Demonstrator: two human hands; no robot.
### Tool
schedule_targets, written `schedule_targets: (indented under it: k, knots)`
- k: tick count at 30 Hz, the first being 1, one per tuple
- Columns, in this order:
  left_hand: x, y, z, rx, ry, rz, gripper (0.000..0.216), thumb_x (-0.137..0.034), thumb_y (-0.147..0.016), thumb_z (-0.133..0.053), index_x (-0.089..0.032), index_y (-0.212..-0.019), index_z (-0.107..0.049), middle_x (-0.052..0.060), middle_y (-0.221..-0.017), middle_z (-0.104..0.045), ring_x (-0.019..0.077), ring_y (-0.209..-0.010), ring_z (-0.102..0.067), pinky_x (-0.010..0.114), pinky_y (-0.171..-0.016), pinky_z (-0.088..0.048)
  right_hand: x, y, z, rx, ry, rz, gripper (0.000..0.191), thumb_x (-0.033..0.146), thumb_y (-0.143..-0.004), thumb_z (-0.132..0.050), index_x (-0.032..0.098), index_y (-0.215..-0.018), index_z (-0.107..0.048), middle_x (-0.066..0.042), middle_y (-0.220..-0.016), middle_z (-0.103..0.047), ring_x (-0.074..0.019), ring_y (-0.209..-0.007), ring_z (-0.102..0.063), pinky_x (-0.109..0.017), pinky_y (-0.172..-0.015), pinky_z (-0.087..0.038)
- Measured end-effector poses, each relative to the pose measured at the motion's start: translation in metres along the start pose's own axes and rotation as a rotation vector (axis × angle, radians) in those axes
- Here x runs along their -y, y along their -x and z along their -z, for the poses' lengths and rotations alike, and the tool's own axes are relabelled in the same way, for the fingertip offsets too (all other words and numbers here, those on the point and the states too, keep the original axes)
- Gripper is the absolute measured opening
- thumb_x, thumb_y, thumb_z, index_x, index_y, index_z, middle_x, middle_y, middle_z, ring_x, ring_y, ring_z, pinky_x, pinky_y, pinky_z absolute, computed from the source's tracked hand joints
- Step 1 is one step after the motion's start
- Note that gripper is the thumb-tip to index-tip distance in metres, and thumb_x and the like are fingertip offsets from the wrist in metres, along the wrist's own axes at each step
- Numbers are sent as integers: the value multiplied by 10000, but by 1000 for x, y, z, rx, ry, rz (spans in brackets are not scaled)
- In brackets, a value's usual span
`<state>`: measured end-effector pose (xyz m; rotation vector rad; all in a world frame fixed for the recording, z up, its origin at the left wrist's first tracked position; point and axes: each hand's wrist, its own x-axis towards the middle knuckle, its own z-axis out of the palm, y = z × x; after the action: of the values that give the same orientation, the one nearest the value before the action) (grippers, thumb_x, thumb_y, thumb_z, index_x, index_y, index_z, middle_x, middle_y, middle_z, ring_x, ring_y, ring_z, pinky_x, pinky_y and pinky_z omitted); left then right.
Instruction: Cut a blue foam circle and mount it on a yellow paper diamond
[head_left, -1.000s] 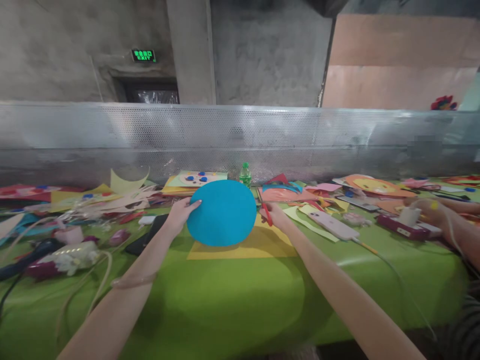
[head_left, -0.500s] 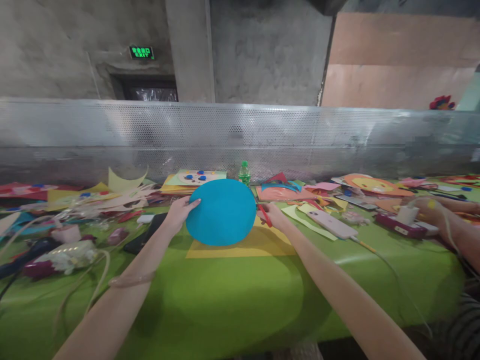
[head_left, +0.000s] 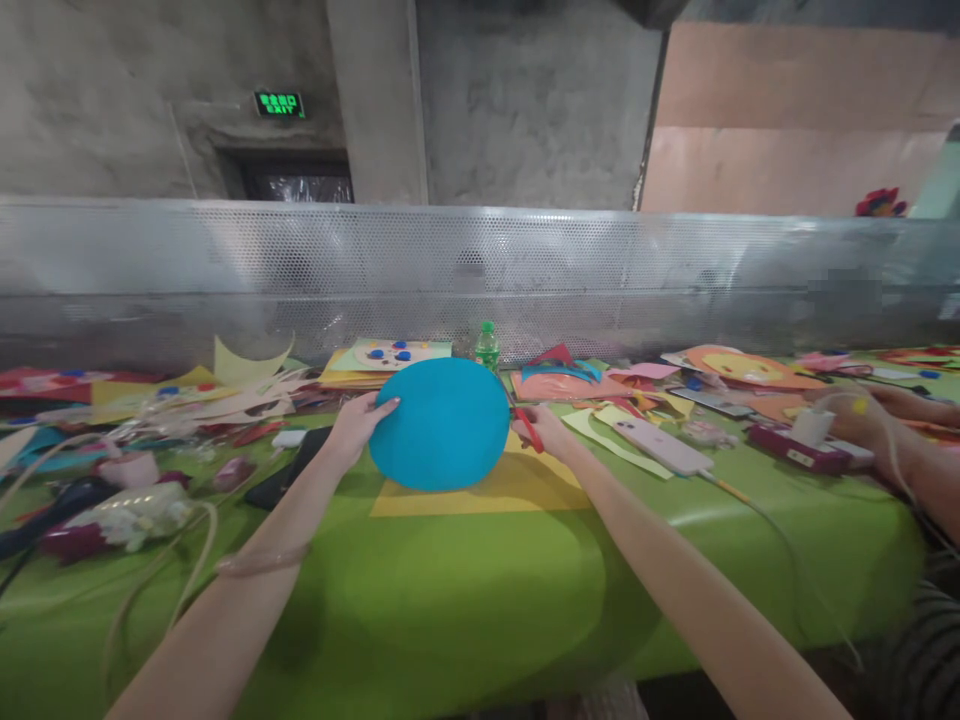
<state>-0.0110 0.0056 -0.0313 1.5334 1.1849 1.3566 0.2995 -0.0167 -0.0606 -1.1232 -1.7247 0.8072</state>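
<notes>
Blue disc (head_left: 439, 425): hanging above yellow paper (head_left: 517, 492)
Left grip (head_left: 357, 428): I'm pinching its left edge
Right grip (head_left: 552, 434): holding red scissors (head_left: 532, 430) near its right edge
Cutting: I'm judging slow, even turning best

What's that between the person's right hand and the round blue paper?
In the head view, red-handled scissors, held in the right hand, sit between it and the blue paper. Whether they touch the paper is unclear.
</notes>
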Motion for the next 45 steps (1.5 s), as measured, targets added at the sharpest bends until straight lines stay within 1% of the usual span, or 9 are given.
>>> schedule_targets:
  k: [6, 13, 17, 24, 30, 37, 45]
  knots:
    - [0, 1, -1, -6, -8, -5, 445, -441, -643, -703, -189, -1006, -655, 99, -1082, -659, 279, -928, -630, 395, -779, -520, 0, 1, 0, -2, -6, 16, 94, 245, -633, -510, 162, -615, -468, 34, -538, -424, -80, -464, -444, -213, -464, -426]
    - [-2, 2, -2, -3, -3, 5, 418, -429, -648, -702, -192, -990, -659, 95, -1073, -664, 281, -926, -631, 399, -784, -518, -3, -1, 1, 13, -1, 11, 81, 235, -636, -510, 156, -650, -505, 31, -536, -427, -89, -474, -452, -226, -485, -452]
    - [-2, 2, -2, -5, 0, 17, 405, -417, -653, -702, -201, -993, -660, 93, -1083, -660, 273, -916, -635, 400, -783, -520, -3, 0, 1, 13, 4, 35, 96, 245, -640, -514, 152, -664, -517, 20, -571, -452, -91, -489, -464, -215, -473, -443]
    - [0, 0, -2, 28, 21, 4, 422, -415, -655, -702, -190, -1008, -654, 97, -1093, -654, 278, -943, -625, 397, -792, -518, 3, 3, 1, 25, 21, 56, 87, 242, -648, -497, 156, -644, -503, 31, -543, -418, -84, -474, -436, -203, -453, -413]
    - [-3, 3, -3, -1, 18, 7, 420, -408, -644, -709, -184, -995, -655, 96, -1080, -661, 275, -926, -631, 392, -779, -521, 6, 6, 0, 18, 16, 55, 99, 257, -650, -488, 163, -621, -491, 36, -527, -413, -83, -463, -423, -209, -441, -392]
    - [-5, 4, -4, -22, 4, -1, 410, -419, -638, -705, -182, -971, -660, 92, -1070, -665, 276, -921, -632, 390, -781, -517, 2, 3, 1, 11, 18, 51, 106, 258, -648, -499, 164, -607, -471, 30, -530, -425, -84, -460, -445, -205, -440, -405]
    - [-5, 5, -3, -44, -33, -13, 425, -436, -644, -699, -192, -991, -658, 91, -1081, -659, 282, -920, -628, 403, -786, -510, -1, 2, 1, 4, 38, 42, 125, 262, -650, -494, 172, -586, -435, 32, -520, -419, -84, -445, -457, -206, -435, -418]
